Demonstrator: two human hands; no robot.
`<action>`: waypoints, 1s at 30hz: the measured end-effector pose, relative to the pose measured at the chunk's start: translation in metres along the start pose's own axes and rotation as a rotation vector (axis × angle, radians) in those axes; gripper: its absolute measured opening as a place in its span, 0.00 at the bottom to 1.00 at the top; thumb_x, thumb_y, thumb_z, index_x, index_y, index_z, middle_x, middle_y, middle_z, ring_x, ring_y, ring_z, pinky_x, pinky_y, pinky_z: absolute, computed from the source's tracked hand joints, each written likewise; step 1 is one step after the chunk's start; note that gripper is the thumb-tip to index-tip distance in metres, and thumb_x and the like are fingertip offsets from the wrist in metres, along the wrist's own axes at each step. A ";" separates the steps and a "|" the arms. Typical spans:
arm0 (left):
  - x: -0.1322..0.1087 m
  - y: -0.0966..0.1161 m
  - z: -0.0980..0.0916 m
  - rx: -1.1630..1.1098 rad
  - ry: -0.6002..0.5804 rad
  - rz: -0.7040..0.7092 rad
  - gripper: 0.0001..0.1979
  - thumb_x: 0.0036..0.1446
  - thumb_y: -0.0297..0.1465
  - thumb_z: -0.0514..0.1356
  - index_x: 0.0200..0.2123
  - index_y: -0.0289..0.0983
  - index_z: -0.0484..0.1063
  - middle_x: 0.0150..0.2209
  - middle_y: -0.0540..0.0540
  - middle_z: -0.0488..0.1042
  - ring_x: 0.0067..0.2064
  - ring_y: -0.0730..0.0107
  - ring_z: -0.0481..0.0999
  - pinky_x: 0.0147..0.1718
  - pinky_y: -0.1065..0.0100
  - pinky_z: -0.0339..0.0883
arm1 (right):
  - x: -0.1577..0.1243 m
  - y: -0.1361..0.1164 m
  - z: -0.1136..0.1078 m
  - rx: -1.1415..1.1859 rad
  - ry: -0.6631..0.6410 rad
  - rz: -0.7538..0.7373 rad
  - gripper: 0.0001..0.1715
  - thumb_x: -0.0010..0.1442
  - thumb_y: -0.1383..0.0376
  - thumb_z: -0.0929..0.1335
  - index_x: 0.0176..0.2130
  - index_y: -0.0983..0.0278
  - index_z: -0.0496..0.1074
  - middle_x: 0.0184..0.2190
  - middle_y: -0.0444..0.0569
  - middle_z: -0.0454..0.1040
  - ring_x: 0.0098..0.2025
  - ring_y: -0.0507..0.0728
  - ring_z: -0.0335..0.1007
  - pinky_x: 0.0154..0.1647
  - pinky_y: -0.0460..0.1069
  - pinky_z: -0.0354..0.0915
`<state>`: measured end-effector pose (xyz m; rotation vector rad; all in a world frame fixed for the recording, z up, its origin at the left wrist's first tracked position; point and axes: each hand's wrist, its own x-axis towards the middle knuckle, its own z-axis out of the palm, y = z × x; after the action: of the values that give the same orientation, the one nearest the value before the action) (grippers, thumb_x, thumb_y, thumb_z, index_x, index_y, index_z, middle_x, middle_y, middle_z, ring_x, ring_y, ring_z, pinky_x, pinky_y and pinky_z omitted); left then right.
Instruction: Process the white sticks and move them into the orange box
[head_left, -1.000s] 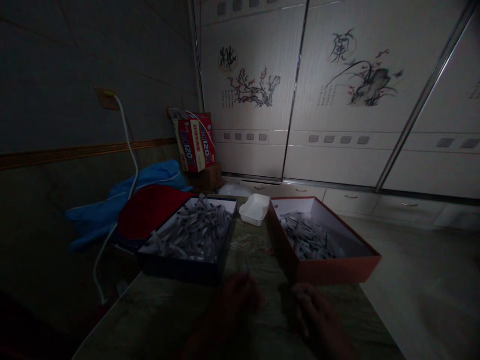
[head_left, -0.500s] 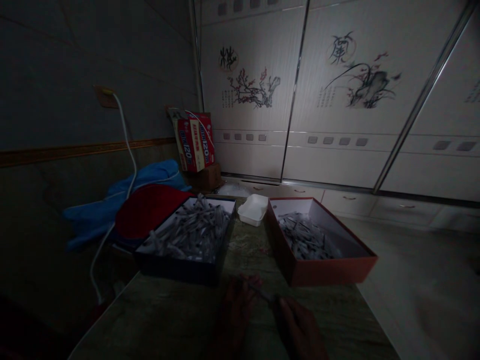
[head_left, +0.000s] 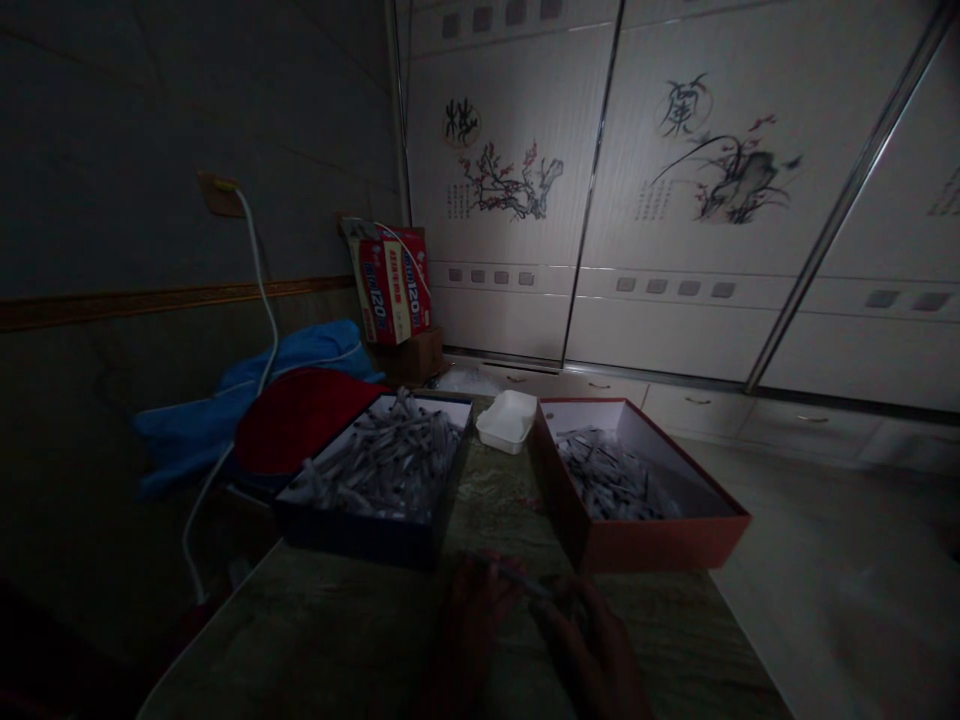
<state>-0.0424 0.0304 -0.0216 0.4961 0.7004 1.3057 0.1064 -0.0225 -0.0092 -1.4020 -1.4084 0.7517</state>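
Low over the near part of the table, my left hand (head_left: 480, 605) is closed around one end of a thin, pale, stick-like piece (head_left: 523, 578). My right hand (head_left: 589, 635) pinches its other end, fingers bent. The dim light hides the exact kind of the piece. Ahead to the left, a dark blue box (head_left: 352, 537) holds a heap of similar slender, clear-and-grey pieces (head_left: 401, 450). To the right, an orange-brown box (head_left: 667, 545) has a smaller pile of slender pieces (head_left: 611, 475) in it.
Between the boxes' far ends stands a white plastic tray (head_left: 508, 420). A red round item (head_left: 300, 415) and blue cloth (head_left: 322, 345) lie left of the blue box, near a white cable (head_left: 259, 270). Cartons (head_left: 394, 285) are stacked before the sliding cabinet doors (head_left: 502, 315).
My right hand has shifted slightly up and its fingers have moved along the thin piece toward my left hand. My left hand stays almost in place.
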 end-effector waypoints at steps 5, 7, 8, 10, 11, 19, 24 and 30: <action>-0.002 0.002 0.002 0.005 -0.004 -0.011 0.17 0.37 0.36 0.71 0.30 0.36 0.71 0.33 0.42 0.81 0.41 0.52 0.79 0.44 0.53 0.70 | -0.003 0.005 0.003 -0.043 0.127 0.018 0.25 0.56 0.45 0.61 0.28 0.59 0.75 0.27 0.49 0.77 0.32 0.59 0.72 0.34 0.47 0.65; -0.002 0.002 0.003 0.011 -0.007 -0.019 0.17 0.36 0.36 0.71 0.29 0.36 0.70 0.33 0.42 0.81 0.40 0.52 0.79 0.43 0.53 0.71 | -0.003 0.004 0.003 -0.036 0.123 0.003 0.25 0.57 0.45 0.60 0.29 0.60 0.74 0.26 0.48 0.76 0.29 0.58 0.71 0.32 0.47 0.65; -0.003 0.002 0.003 0.016 -0.001 -0.023 0.18 0.35 0.36 0.71 0.29 0.36 0.70 0.32 0.42 0.81 0.40 0.52 0.79 0.43 0.53 0.71 | -0.003 0.004 0.003 -0.027 0.095 -0.003 0.24 0.57 0.46 0.61 0.29 0.60 0.74 0.24 0.47 0.75 0.27 0.57 0.70 0.30 0.47 0.65; -0.004 0.004 0.005 0.021 0.011 -0.025 0.18 0.35 0.36 0.71 0.29 0.36 0.70 0.33 0.41 0.81 0.40 0.51 0.79 0.44 0.53 0.70 | -0.002 0.002 0.002 -0.011 0.047 -0.001 0.22 0.57 0.48 0.62 0.31 0.61 0.72 0.23 0.46 0.74 0.25 0.55 0.69 0.27 0.46 0.64; -0.004 0.004 0.006 0.022 0.019 -0.021 0.18 0.35 0.36 0.71 0.29 0.36 0.70 0.33 0.41 0.81 0.40 0.52 0.79 0.44 0.54 0.70 | -0.001 0.001 0.002 -0.006 0.036 0.004 0.21 0.57 0.48 0.62 0.31 0.62 0.72 0.23 0.45 0.74 0.25 0.55 0.69 0.27 0.45 0.63; -0.002 0.003 0.003 0.032 -0.005 -0.014 0.17 0.37 0.37 0.71 0.28 0.37 0.70 0.32 0.43 0.81 0.40 0.53 0.79 0.44 0.54 0.70 | 0.001 0.008 0.001 -0.069 0.056 -0.002 0.22 0.58 0.49 0.61 0.32 0.61 0.73 0.27 0.48 0.77 0.29 0.57 0.73 0.32 0.46 0.65; -0.001 0.000 0.000 0.051 -0.003 0.011 0.15 0.40 0.36 0.70 0.29 0.37 0.71 0.33 0.43 0.80 0.41 0.54 0.79 0.45 0.55 0.69 | 0.000 0.010 0.001 -0.068 0.071 0.004 0.20 0.58 0.50 0.62 0.36 0.62 0.73 0.27 0.47 0.77 0.29 0.57 0.73 0.31 0.46 0.66; 0.002 -0.001 0.000 0.024 0.008 -0.022 0.18 0.35 0.37 0.72 0.28 0.37 0.70 0.32 0.43 0.81 0.40 0.52 0.79 0.43 0.55 0.71 | -0.001 0.004 0.001 -0.059 0.068 -0.031 0.21 0.59 0.50 0.62 0.34 0.62 0.74 0.30 0.49 0.79 0.32 0.58 0.75 0.33 0.46 0.67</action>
<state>-0.0418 0.0321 -0.0222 0.5017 0.7267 1.2804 0.1074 -0.0223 -0.0135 -1.4347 -1.4069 0.6411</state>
